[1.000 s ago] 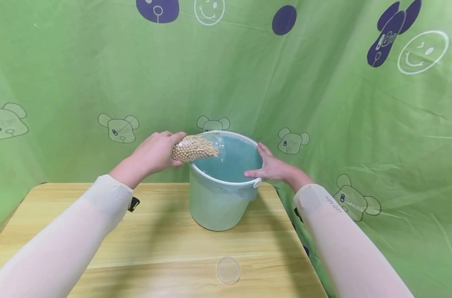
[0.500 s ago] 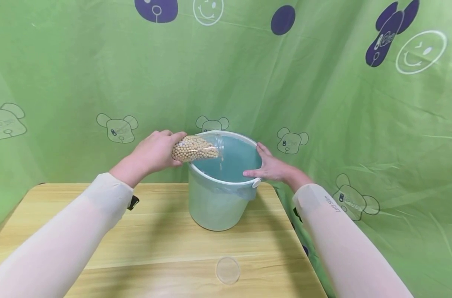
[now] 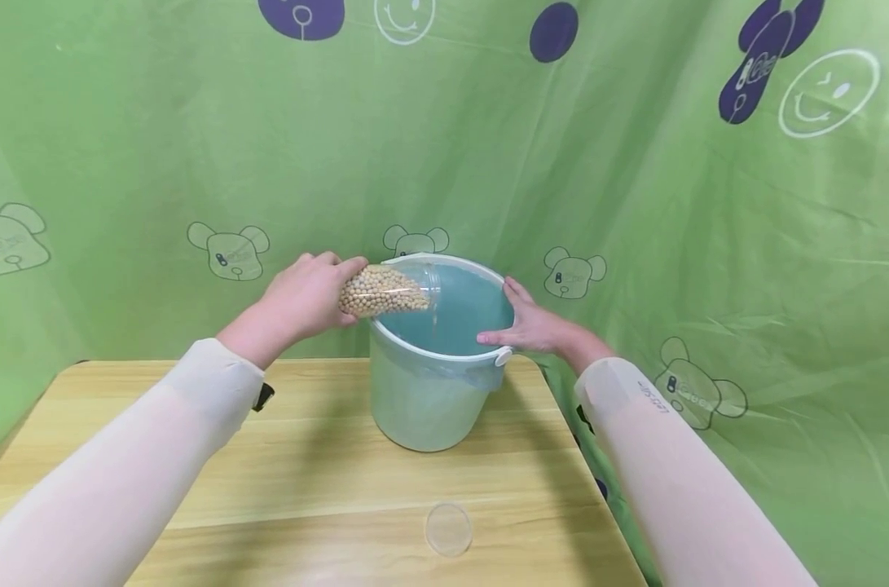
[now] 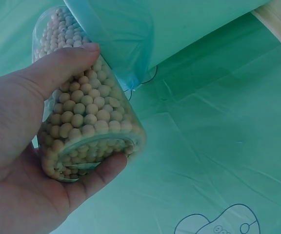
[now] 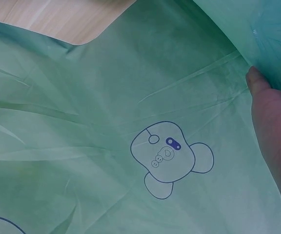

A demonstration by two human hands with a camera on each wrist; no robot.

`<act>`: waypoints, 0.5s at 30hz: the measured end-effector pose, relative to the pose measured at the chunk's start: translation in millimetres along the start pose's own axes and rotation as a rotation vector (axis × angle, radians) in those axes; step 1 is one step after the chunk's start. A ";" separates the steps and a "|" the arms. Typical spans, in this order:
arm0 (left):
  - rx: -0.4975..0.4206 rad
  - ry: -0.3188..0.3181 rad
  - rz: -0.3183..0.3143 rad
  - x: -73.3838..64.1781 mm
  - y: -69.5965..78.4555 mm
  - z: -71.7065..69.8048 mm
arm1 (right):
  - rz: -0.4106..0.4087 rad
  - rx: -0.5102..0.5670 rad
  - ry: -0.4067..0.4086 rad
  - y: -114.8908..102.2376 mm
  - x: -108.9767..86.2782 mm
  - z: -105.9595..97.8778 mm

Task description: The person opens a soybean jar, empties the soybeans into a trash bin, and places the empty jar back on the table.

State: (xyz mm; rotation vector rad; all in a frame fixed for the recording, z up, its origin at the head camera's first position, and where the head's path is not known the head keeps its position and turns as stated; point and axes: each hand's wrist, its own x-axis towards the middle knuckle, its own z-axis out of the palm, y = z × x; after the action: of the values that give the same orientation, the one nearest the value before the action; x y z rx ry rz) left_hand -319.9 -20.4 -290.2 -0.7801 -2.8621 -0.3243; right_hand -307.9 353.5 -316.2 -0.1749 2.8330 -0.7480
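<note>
My left hand (image 3: 301, 297) grips a clear plastic jar (image 4: 84, 109) by its base end, thumb on one side and fingers on the other. Round tan beans (image 3: 385, 292) fill much of the jar, which is tipped with its uncapped mouth over the bucket's left rim. A few beans drop from the mouth in a thin trickle. The pale green bucket (image 3: 422, 408) stands upright, lined with a bluish plastic bag (image 3: 481, 377). My right hand (image 3: 535, 326) holds the bucket's right rim, thumb reaching over it. The beans at the bucket's bottom are hidden.
A round clear lid (image 3: 448, 529) lies on the wooden table (image 3: 305, 465) in front of the bucket. Green printed cloth (image 3: 473, 147) hangs behind and to the right. The table's right edge runs close to the bucket.
Beans now trickle from the jar's mouth, while one second ago hardly any were seen falling. Both hands and the bucket keep their places; the head view shifts slightly.
</note>
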 end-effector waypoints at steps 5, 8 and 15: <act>0.016 -0.002 0.007 0.9 3.4 -1.6 | 0.005 -0.002 -0.005 -0.8 -1.0 -0.6; 0.023 -0.009 0.007 0.6 5.6 -3.2 | 0.010 0.001 -0.007 -1.2 -1.3 -0.8; 0.037 -0.007 0.005 -0.5 7.3 -4.9 | 0.011 0.008 -0.004 0.5 0.4 -0.7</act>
State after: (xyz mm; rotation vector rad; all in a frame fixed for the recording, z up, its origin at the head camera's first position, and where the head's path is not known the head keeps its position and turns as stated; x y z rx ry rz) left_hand -315.2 -15.7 -284.4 -0.7828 -2.8637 -0.2684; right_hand -308.5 354.2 -315.8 -0.1596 2.8242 -0.7556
